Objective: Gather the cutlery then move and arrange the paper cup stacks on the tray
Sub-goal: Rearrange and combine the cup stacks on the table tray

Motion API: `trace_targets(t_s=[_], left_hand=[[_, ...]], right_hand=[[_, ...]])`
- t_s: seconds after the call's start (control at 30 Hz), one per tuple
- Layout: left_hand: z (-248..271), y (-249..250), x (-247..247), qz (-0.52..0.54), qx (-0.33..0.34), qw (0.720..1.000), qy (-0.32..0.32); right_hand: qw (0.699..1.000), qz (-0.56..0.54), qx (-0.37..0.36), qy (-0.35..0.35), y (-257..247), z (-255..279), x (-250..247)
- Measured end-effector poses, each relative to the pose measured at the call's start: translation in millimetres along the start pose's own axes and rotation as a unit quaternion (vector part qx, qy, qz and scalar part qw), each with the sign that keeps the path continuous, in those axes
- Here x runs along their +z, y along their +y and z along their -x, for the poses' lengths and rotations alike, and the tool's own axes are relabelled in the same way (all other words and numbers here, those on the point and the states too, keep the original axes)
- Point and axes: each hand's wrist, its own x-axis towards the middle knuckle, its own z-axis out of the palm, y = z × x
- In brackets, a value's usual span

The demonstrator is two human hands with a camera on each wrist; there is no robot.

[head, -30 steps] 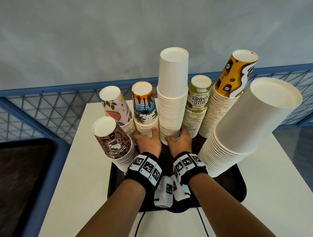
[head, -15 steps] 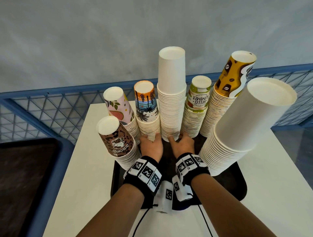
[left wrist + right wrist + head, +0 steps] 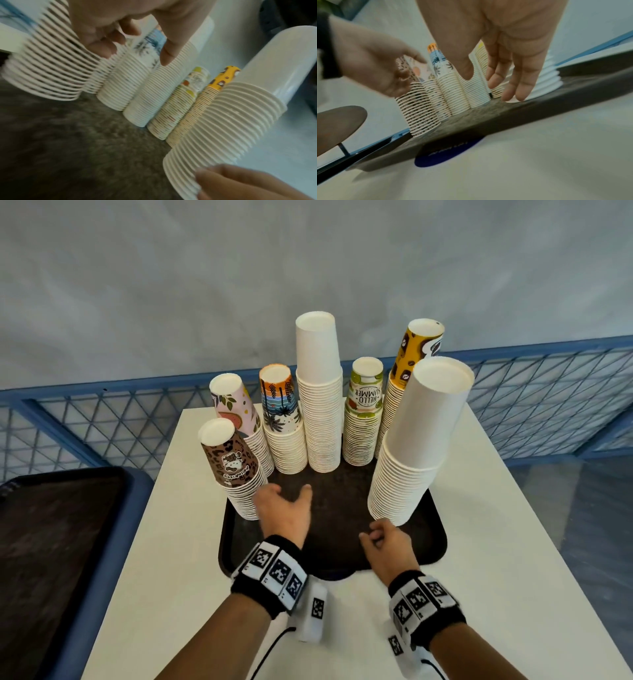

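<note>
Several upside-down paper cup stacks stand on the black tray (image 3: 431, 553): leopard print (image 3: 236, 470), watermelon (image 3: 239, 409), palm print (image 3: 284, 426), tall plain white (image 3: 320, 405), Hello Summer (image 3: 364, 412), yellow coffee print (image 3: 411, 361) and a wide white stack (image 3: 411, 446) at the front right. My left hand (image 3: 287, 498) hovers open over the tray with its fingers beside the leopard stack's base; I cannot tell whether they touch it. My right hand (image 3: 373, 537) hangs with relaxed fingers, holding nothing, just in front of the wide white stack (image 3: 231, 121). No cutlery shows.
The tray sits on a white table (image 3: 513, 559). A blue mesh railing (image 3: 548, 398) runs behind it, with a grey wall beyond. A second dark tray (image 3: 51, 542) lies lower on the left. A blue round disc (image 3: 447, 152) pokes out under the tray's front edge.
Both hands have let go of the tall white stack's base and drawn back. The left moved toward the leopard stack, the right toward the wide white stack.
</note>
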Motion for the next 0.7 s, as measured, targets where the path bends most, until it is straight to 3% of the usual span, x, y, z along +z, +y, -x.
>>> trace_targets(t_s=[0.1,0.23,0.4,0.5,0.7], left_hand=[[-6,-14,-20,-0.001,-0.089,0.993,0.082],[-29,-19,-38,0.068,-0.090,0.986,0.122],[-68,-29,-48,0.108,0.000,0.994,0.022],[-74,-29,-45,0.080,-0.004,0.996,-0.029],[-65,-22,-17,0.080,0.024,0.992,-0.093]], right_hand=[[0.998,0.007,0.018,0.066,10,3,-20],[0.983,-0.056,0.043,0.169,5,-6,-38],[0.978,-0.112,-0.016,0.176,-8,-27,-43],[0.976,-0.128,-0.048,0.168,-12,-39,-44],[0.976,-0.154,-0.006,0.155,-21,-43,-44]])
